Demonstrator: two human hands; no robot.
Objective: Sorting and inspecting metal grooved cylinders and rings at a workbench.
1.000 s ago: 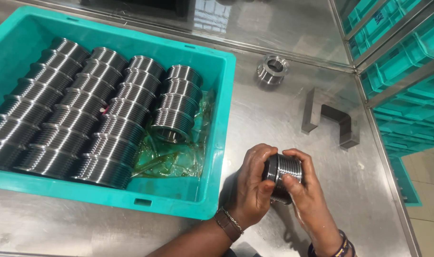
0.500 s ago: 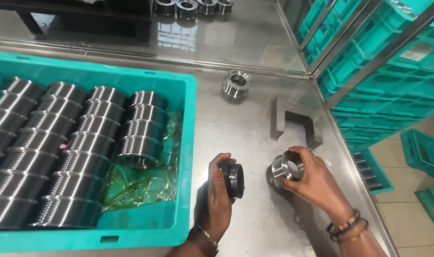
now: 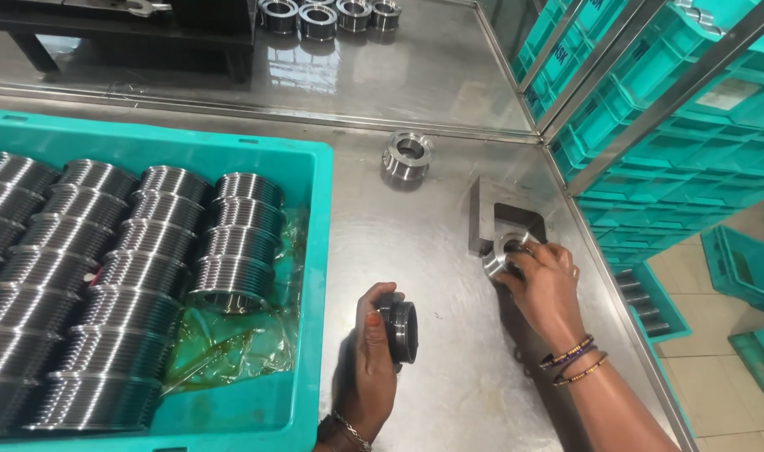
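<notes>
My left hand point(image 3: 372, 358) holds a dark ring-shaped gauge point(image 3: 399, 331) upright just above the steel table point(image 3: 415, 109), right of the teal crate point(image 3: 315, 251). My right hand point(image 3: 545, 280) grips a shiny grooved metal part point(image 3: 503, 251) and presses it into the opening of a grey U-shaped steel block point(image 3: 491, 213). The crate holds several rows of grooved metal cylinders point(image 3: 131, 259) on oily yellow plastic film point(image 3: 231, 343).
A loose flanged metal ring point(image 3: 407, 156) stands on the table beyond the block. Several more rings point(image 3: 319, 15) sit at the far edge beside a dark fixture point(image 3: 147, 25). Stacked teal crates point(image 3: 683, 125) fill racks on the right; the tiled floor shows below them.
My hands have separated: the left kept the dark ring gauge, while the right carried the grooved part to the right into the U-shaped block. The view shifted up and right.
</notes>
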